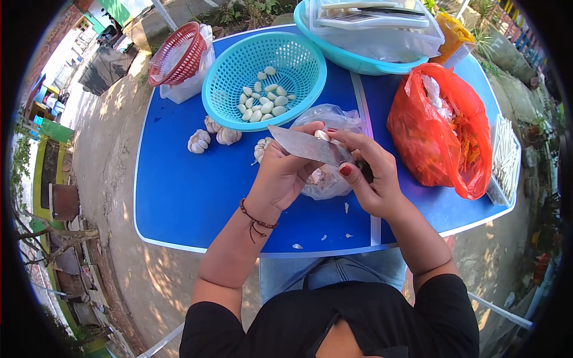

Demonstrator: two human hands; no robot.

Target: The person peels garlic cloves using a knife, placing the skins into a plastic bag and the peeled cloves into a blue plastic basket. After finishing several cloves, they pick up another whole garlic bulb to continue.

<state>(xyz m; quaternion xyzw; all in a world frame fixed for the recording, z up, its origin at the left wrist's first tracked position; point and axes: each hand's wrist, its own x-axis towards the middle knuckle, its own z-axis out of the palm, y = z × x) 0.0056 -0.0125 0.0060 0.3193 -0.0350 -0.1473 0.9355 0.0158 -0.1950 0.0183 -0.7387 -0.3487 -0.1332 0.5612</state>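
Note:
A knife (307, 147) with a broad grey blade lies across in front of my left hand, its tip pointing left. My right hand (377, 176) is closed around its dark handle, mostly hidden, with the thumb by the base of the blade. A pale garlic clove (322, 135) sits at the fingertips of my left hand (279, 176), behind the blade, and my right fingers reach close to it. Below my hands, a clear plastic bag (327, 190) holds garlic skins. Partly behind my left hand is a garlic bulb (261, 149).
Peeled cloves lie in a turquoise basket (218, 77). More garlic bulbs (199, 141) sit left on the blue table (179, 197). A red plastic bag (412, 143) and a box of white sticks (506, 152) stand right. Behind are a red basket (190, 48) and a turquoise basin (358, 61).

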